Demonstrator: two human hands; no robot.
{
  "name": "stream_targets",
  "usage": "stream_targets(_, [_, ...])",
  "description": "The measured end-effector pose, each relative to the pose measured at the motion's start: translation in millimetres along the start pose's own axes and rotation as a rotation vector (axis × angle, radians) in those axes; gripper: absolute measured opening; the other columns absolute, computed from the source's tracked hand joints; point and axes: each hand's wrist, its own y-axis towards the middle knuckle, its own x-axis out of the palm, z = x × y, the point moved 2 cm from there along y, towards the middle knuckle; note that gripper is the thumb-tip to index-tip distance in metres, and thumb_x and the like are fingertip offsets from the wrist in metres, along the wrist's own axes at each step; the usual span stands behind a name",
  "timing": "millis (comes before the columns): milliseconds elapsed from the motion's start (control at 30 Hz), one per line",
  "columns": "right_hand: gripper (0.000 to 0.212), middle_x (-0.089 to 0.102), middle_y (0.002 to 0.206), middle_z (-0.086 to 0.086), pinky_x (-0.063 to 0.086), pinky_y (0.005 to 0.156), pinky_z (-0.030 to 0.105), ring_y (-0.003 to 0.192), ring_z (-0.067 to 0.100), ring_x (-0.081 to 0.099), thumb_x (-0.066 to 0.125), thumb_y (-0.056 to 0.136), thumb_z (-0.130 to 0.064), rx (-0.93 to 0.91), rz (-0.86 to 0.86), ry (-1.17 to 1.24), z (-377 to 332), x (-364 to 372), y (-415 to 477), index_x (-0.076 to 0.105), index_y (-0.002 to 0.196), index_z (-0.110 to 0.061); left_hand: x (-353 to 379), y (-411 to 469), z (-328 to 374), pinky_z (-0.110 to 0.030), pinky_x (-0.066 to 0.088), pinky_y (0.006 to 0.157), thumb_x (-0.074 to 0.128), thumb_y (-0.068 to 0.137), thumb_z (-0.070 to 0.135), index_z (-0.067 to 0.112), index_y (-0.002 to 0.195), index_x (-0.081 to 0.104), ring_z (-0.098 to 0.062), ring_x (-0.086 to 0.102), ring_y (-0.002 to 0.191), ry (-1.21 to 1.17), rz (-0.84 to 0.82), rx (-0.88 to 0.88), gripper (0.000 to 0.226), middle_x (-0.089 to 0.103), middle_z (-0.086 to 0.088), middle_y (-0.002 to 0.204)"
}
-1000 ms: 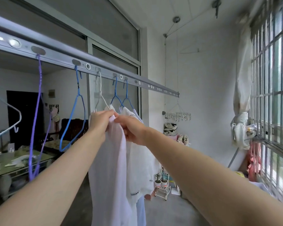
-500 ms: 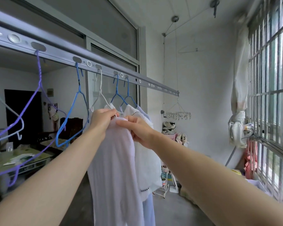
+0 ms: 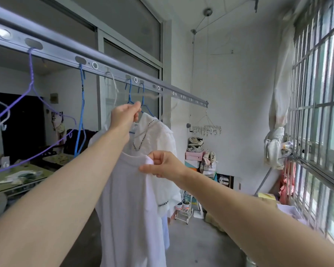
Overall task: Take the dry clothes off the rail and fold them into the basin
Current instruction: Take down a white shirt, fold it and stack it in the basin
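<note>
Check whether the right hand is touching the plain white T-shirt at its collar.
Touching. The head view shows the right hand pinching a fold of the plain white T-shirt beside its neckline, cloth bunched between thumb and fingers.

Plain white T-shirt (image 3: 131, 209), hanging limp below the grey rail (image 3: 112, 69), collar pinched at one side. Behind it, white lacy blouse (image 3: 158, 135) with dark-stitched trim, draped on a blue hanger (image 3: 143, 105) hooked to that rail.
</note>
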Motion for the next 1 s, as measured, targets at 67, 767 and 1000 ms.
stream_targets(67, [0.028, 0.044, 0.056, -0.01, 0.029, 0.052, 0.016, 0.052, 0.004, 0.037, 0.073, 0.081, -0.014, 0.005, 0.017, 0.051, 2.9, 5.1, 3.1, 0.051, 0.067, -0.023, -1.9, -4.1, 0.1, -0.012, 0.034, 0.047, 0.061, 0.09, 0.027, 0.017, 0.071, 0.059, -0.005, 0.047, 0.056, 0.009, -0.008, 0.028, 0.021, 0.052, 0.005, 0.064])
stream_targets(767, [0.044, 0.049, 0.053, -0.005, 0.028, 0.05, 0.024, 0.05, 0.01, 0.041, 0.048, 0.087, 0.009, 0.171, 0.252, 0.514, 47.9, 0.8, -71.3, 0.05, 0.056, -0.021, 0.4, -148.2, -95.9, -0.025, 0.054, 0.073, 0.048, 0.096, 0.04, 0.019, 0.123, 0.057, -0.013, 0.066, 0.1, 0.264, -0.725, -0.411, 0.035, 0.068, -0.003, 0.112])
stream_targets(1000, [0.041, 0.049, 0.06, 0.002, 0.033, 0.043, 0.019, 0.046, 0.011, 0.04, 0.048, 0.088, 0.009, 0.212, 0.383, 0.587, 72.6, -58.9, -145.9, 0.057, 0.06, -0.02, 64.0, -189.9, -102.1, -0.032, 0.042, 0.079, 0.048, 0.09, 0.044, 0.002, 0.108, 0.061, -0.018, 0.055, 0.091, 0.665, -0.788, -0.106, 0.048, 0.06, -0.008, 0.098])
